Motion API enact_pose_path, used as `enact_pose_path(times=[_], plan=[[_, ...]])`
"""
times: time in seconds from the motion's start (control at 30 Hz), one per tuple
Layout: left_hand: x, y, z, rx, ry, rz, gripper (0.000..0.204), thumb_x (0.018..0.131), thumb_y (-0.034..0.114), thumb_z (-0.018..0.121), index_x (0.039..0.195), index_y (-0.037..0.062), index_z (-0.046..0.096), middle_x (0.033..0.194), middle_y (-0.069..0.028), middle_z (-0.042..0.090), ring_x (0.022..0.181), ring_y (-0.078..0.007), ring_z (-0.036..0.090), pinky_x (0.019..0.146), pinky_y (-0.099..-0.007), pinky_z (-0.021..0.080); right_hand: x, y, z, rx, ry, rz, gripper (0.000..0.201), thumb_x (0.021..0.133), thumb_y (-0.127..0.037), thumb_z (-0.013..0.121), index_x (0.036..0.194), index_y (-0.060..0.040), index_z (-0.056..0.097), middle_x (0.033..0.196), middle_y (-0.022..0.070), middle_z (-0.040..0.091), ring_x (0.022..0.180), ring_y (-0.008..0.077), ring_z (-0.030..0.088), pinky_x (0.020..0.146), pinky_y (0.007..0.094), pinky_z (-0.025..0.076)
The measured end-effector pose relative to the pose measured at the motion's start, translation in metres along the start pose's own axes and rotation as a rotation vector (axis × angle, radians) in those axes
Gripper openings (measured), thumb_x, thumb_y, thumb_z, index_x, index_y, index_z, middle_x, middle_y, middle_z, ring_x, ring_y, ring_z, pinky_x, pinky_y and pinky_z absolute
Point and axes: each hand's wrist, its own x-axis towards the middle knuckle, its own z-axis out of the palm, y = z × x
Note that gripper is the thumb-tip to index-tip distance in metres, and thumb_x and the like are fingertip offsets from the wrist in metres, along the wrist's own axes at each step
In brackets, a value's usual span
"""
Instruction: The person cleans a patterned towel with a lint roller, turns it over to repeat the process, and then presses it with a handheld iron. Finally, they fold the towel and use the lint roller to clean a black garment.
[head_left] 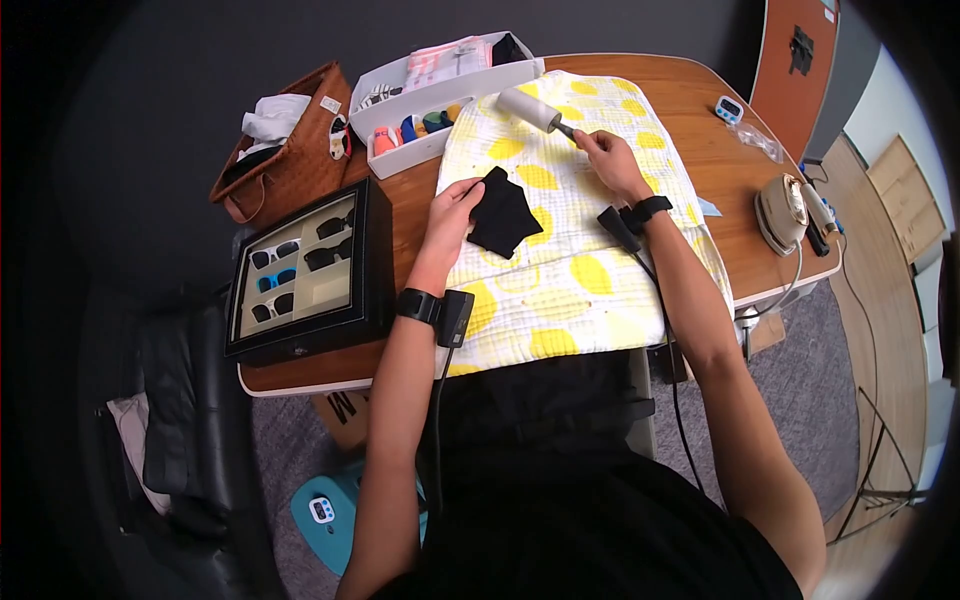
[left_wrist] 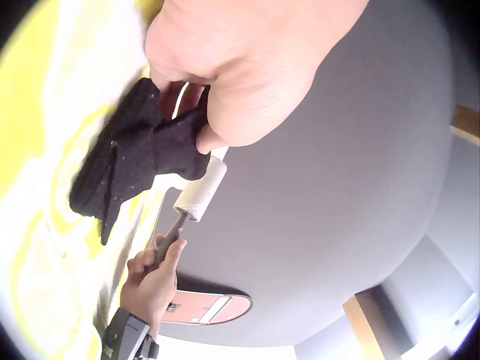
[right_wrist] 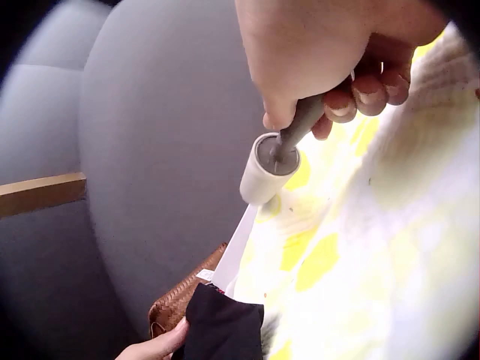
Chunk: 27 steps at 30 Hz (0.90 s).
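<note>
My left hand [head_left: 452, 217] pinches the edge of a small folded black cloth [head_left: 503, 215], held over a white towel with yellow lemon shapes [head_left: 570, 310]. Pale specks dot the dark fabric [left_wrist: 124, 161] in the left wrist view. In my right hand [head_left: 612, 165] is the grey handle of a lint roller [head_left: 527, 107]. Its white cylinder points left, towards the back of the towel, apart from the cloth. The right wrist view shows the thumb and curled fingers [right_wrist: 367, 94] around that handle.
Left stands a black glasses case [head_left: 375, 270] with several sunglasses, beside a brown woven basket [head_left: 300, 150]. White bins [head_left: 420, 150] with rolled coloured items and cloths sit behind. At right are a garment steamer [head_left: 780, 215], a small timer [head_left: 729, 108] and a clear plastic bag [head_left: 757, 140].
</note>
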Motion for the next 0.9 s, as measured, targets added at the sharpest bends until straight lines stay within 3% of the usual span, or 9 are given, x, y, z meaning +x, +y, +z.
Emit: enact_pose_path(times=[0.1, 0.33, 0.43, 0.5, 0.63, 0.77, 0.8, 0.87, 0.9], plan=[[0.003, -0.005, 0.001, -0.064, 0.001, 0.057, 0.028, 0.099, 0.022, 0.069, 0.119, 0.0026, 0.067, 0.105, -0.0023, 0.071, 0.090, -0.0083, 0.065, 0.074, -0.0239, 0.049, 0.003, 0.006, 0.004, 0.032, 0.071, -0.023, 0.053, 0.100, -0.048, 0.064, 0.098, 0.0044, 0.070, 0.078, 0.0106, 0.065, 0.071, 0.0181, 0.057, 0.066, 0.0360, 0.047], [0.005, -0.006, -0.002, -0.085, 0.044, 0.055, 0.025, 0.098, 0.021, 0.069, 0.116, 0.0040, 0.065, 0.102, -0.0031, 0.070, 0.086, -0.0096, 0.065, 0.070, -0.0255, 0.050, 0.028, 0.038, 0.004, 0.167, 0.249, -0.010, 0.050, 0.100, -0.047, 0.064, 0.107, 0.0032, 0.066, 0.082, 0.0107, 0.066, 0.071, 0.0186, 0.059, 0.069, 0.0360, 0.049], [0.010, -0.009, -0.008, -0.103, 0.162, 0.061, 0.020, 0.099, 0.019, 0.067, 0.112, 0.0051, 0.064, 0.105, -0.0042, 0.069, 0.094, -0.0119, 0.064, 0.077, -0.0315, 0.050, 0.004, 0.011, -0.002, 0.016, 0.125, 0.162, 0.051, 0.096, -0.048, 0.067, 0.110, 0.0012, 0.065, 0.086, 0.0112, 0.069, 0.076, 0.0209, 0.063, 0.074, 0.0360, 0.052], [0.010, -0.009, -0.010, -0.160, 0.165, 0.065, 0.016, 0.094, 0.013, 0.072, 0.104, 0.0069, 0.061, 0.095, -0.0031, 0.068, 0.083, -0.0119, 0.065, 0.066, -0.0265, 0.050, -0.004, 0.005, 0.000, -0.243, 0.016, 0.043, 0.053, 0.092, -0.047, 0.071, 0.115, 0.0001, 0.066, 0.088, 0.0119, 0.070, 0.080, 0.0229, 0.066, 0.077, 0.0364, 0.053], [0.004, -0.008, -0.005, -0.080, 0.116, 0.109, 0.019, 0.090, 0.008, 0.076, 0.100, 0.0077, 0.060, 0.097, -0.0031, 0.067, 0.084, -0.0107, 0.064, 0.068, -0.0254, 0.050, -0.013, -0.011, 0.001, -0.237, -0.065, -0.097, 0.050, 0.090, -0.045, 0.074, 0.118, -0.0031, 0.071, 0.091, 0.0109, 0.070, 0.084, 0.0218, 0.065, 0.078, 0.0355, 0.053], [-0.004, -0.003, 0.002, 0.077, -0.189, 0.187, 0.022, 0.089, 0.001, 0.076, 0.103, 0.0065, 0.060, 0.103, -0.0009, 0.066, 0.095, -0.0088, 0.063, 0.081, -0.0262, 0.051, -0.020, -0.020, 0.005, -0.084, -0.148, -0.318, 0.042, 0.090, -0.045, 0.075, 0.105, -0.0052, 0.077, 0.097, 0.0074, 0.070, 0.080, 0.0167, 0.060, 0.076, 0.0321, 0.050], [-0.007, -0.001, 0.006, 0.113, -0.325, 0.215, 0.022, 0.089, 0.001, 0.076, 0.104, 0.0056, 0.060, 0.105, 0.0001, 0.065, 0.096, -0.0077, 0.062, 0.083, -0.0248, 0.051, -0.021, -0.023, 0.008, -0.084, -0.149, -0.320, 0.042, 0.090, -0.045, 0.075, 0.105, -0.0052, 0.077, 0.097, 0.0074, 0.070, 0.080, 0.0167, 0.060, 0.076, 0.0321, 0.050], [-0.008, 0.001, 0.009, 0.202, -0.396, 0.289, 0.023, 0.090, 0.001, 0.075, 0.107, 0.0051, 0.061, 0.109, 0.0003, 0.064, 0.097, -0.0070, 0.061, 0.084, -0.0219, 0.049, -0.027, -0.032, 0.011, 0.160, -0.394, -0.257, 0.043, 0.089, -0.044, 0.078, 0.111, -0.0069, 0.077, 0.099, 0.0043, 0.072, 0.082, 0.0148, 0.060, 0.077, 0.0301, 0.049], [-0.008, 0.002, 0.009, 0.180, -0.421, 0.307, 0.025, 0.090, 0.000, 0.074, 0.109, 0.0053, 0.060, 0.110, -0.0005, 0.064, 0.100, -0.0076, 0.061, 0.087, -0.0224, 0.049, -0.038, -0.045, 0.008, 0.180, -0.535, -0.117, 0.032, 0.093, -0.029, 0.078, 0.117, -0.0074, 0.075, 0.101, 0.0013, 0.072, 0.090, 0.0092, 0.060, 0.080, 0.0275, 0.049]])
